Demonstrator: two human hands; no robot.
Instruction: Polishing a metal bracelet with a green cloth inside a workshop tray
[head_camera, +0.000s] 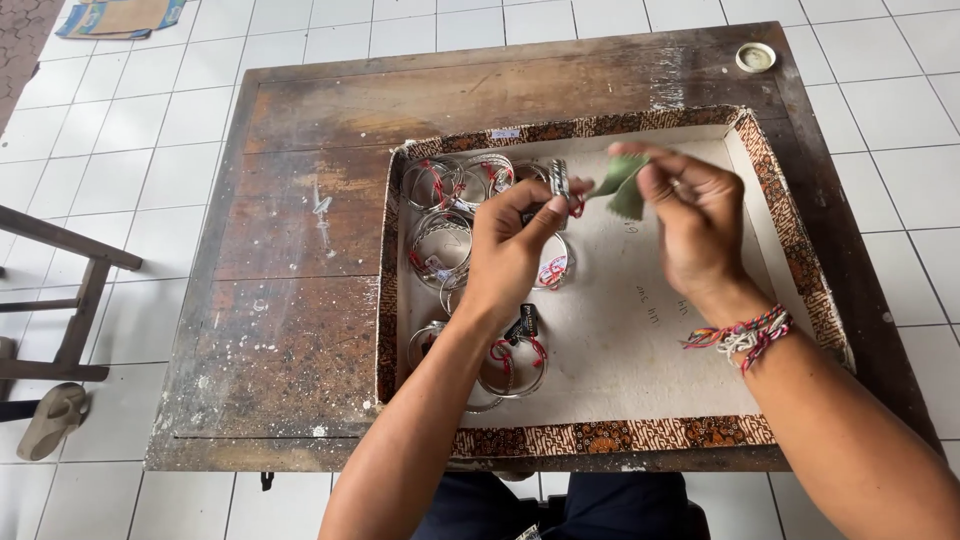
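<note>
Our left hand is closed w/ thumb and fingers pinched on a silver bangle, held upright just above the tray. Our right hand is blurred, fingers curled round a small green cloth whose end touches the bangle. We judge the step in hand is rubbing/polishing the bangle w/ the cloth. The next move prob. calls for a steady left grip while the cloth works round the band, and care w/ the red tag string at the bangle. Both forearms reach in from the near edge, left wrist bent up, right wrist turned inward; a woven bracelet sits on the right wrist. Below and left of the left hand lie more bangles w/ tags, in a patterned-rim tray. The tray rests on a worn wooden bench, tiled floor beyond.
</note>
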